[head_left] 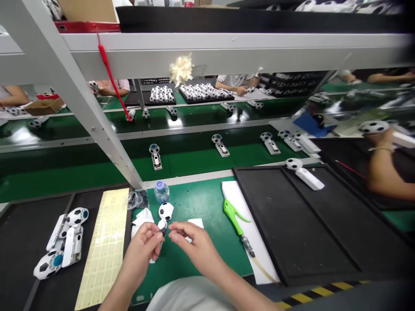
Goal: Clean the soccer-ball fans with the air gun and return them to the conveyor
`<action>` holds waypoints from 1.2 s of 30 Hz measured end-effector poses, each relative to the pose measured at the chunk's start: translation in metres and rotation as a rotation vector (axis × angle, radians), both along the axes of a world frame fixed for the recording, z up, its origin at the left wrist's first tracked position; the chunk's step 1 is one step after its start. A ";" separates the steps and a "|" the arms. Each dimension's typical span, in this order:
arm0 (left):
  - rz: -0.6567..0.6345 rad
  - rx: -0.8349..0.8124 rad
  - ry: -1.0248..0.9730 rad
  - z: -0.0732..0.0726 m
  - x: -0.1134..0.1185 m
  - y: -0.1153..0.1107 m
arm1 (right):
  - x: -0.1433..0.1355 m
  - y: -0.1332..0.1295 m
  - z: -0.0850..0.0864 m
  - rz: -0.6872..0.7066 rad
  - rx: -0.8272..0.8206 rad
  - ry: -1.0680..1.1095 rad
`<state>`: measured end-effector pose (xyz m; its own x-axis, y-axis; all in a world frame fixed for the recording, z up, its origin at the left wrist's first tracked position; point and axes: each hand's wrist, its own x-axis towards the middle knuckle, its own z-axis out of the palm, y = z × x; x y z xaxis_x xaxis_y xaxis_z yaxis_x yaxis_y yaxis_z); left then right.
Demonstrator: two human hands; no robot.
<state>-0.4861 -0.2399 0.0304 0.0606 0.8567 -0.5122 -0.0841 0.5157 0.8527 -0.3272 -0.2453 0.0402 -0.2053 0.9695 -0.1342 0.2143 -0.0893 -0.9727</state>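
My left hand [145,242] is closed, thumb and fingers pinching a small dark piece [163,231] at their tips. My right hand [193,242] is just to its right, thumb and index finger slightly apart, with nothing visible between them. Right behind the fingertips is a white device with a football-patterned head [166,211]; its lower part is partly hidden by my left hand. White paper or cloth [142,217] lies beside my left hand, and another white piece [196,223] shows behind my right hand. Both hands are over a green work mat [210,198].
Left are football-patterned devices [73,242] on a black tray and a yellow sticker sheet [103,242]. A capped bottle [161,191] stands behind the hands. Right are a green air gun [231,214] and a black tray [301,229]. A slanted post [97,125] rises left; a co-worker's arm [389,164] is at right.
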 end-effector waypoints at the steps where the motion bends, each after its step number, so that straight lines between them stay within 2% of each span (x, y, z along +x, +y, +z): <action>1: -0.007 -0.004 -0.008 0.001 0.005 -0.003 | -0.001 0.000 0.002 -0.012 0.016 0.011; 9: -0.084 -0.008 0.016 0.001 0.021 -0.010 | 0.022 -0.016 -0.016 0.055 0.454 -0.234; 17: -0.139 -0.062 0.003 0.006 0.036 -0.006 | 0.031 -0.017 -0.020 0.089 0.474 -0.296; 19: -0.158 -0.118 -0.037 0.007 0.038 -0.007 | 0.031 -0.017 -0.022 0.110 0.499 -0.270; 21: -0.198 -0.184 -0.077 0.004 0.036 -0.008 | 0.032 -0.015 -0.025 0.110 0.425 -0.192; 23: -0.265 -0.175 -0.025 -0.007 0.028 -0.006 | 0.032 -0.013 -0.029 0.070 0.290 -0.115; 24: -0.296 -0.118 0.080 -0.016 0.022 -0.003 | 0.032 -0.011 -0.032 0.039 0.221 -0.092; 27: -0.282 0.125 0.586 -0.053 0.002 0.013 | 0.031 -0.003 -0.043 -0.076 0.045 -0.077; 29: -0.218 0.222 0.809 -0.079 -0.005 0.027 | 0.029 0.005 -0.054 -0.134 -0.090 -0.048; 32: -0.209 0.296 0.883 -0.108 -0.001 0.042 | 0.024 0.021 -0.073 -0.169 -0.269 0.041; 36: -0.274 0.350 0.946 -0.127 0.013 0.046 | 0.013 0.050 -0.101 -0.185 -0.427 0.166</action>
<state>-0.4727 -0.1934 -0.0966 -0.0208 0.9839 -0.1777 0.7780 0.1276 0.6152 -0.3141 -0.1958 -0.0608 -0.0874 0.8570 -0.5078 0.0024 -0.5096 -0.8604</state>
